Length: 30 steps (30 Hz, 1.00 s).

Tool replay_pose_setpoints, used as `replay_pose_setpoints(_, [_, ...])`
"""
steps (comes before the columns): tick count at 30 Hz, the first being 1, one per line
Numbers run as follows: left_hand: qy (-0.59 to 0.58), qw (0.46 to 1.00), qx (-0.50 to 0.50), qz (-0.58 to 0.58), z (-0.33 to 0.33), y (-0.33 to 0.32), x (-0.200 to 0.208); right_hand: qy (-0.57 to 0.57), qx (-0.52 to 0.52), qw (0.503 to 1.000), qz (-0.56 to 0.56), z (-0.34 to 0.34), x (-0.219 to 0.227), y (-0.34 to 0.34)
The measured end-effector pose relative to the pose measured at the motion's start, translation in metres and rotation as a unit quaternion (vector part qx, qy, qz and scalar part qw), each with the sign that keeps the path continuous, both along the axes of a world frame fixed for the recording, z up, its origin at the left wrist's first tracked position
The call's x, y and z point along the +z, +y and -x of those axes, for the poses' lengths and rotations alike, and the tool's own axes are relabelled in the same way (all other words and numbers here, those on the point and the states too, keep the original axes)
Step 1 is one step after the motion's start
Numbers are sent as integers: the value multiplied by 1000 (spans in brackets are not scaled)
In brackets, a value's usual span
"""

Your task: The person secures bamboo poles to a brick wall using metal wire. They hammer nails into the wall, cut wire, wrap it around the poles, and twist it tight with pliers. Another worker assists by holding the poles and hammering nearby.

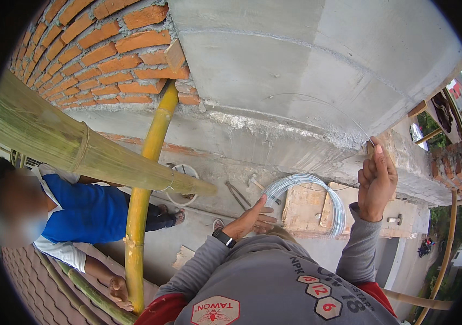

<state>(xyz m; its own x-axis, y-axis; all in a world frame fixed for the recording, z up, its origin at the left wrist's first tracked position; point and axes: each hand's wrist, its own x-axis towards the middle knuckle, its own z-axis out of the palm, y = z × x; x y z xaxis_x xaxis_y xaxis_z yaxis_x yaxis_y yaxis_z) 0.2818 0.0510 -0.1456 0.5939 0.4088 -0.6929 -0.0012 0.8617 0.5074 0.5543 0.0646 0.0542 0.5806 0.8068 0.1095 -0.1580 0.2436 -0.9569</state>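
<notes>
Raised at the right, my right hand (376, 181) is closed, pinching a thin wire (331, 104) between thumb and fingertips. The wire arcs up and leftward in front of the grey plastered wall. My left hand (252, 219) is held low at the middle, fingers stretched out and apart, with nothing seen in it. Just beyond its fingertips a coil of silvery wire (340, 208) lies partly over a wooden board (304, 203). A long-handled tool (236, 194) and a hammer (254, 181) lie to the left of the coil.
A yellow bamboo pole (145, 211) stands at the left, crossed by a thick green bamboo pole (106, 151). Behind them a co-worker in a blue vest (87, 206) has a hand by the yellow pole. Nearby are a white bucket (194, 172) and a brick wall (98, 54).
</notes>
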Motion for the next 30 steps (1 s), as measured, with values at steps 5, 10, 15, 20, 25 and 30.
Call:
replay_pose_setpoints(5, [-116, 906, 405, -42, -32, 52, -27, 113, 75, 990, 29, -4, -60, -64])
replay_pose_setpoints(10, [-153, 888, 363, -239, 3, 91, -5, 68, 193, 978, 29, -14, -99, -128])
replay_pose_setpoints(15, [-86, 900, 369, -216, -4, 100, 56, -273, 324, 899, 110, 4, -101, -153])
replay_pose_setpoints(20, [-96, 875, 467, -81, -7, 112, 97, -547, 426, 717, 76, 5, -118, -126])
replay_pose_setpoints(25, [-189, 868, 412, -204, -15, 87, 121, -601, 430, 672, 49, 10, -159, -111])
replay_pose_setpoints(30, [-215, 890, 352, -193, -3, 58, 129, -566, 380, 731, 9, 15, -186, -107])
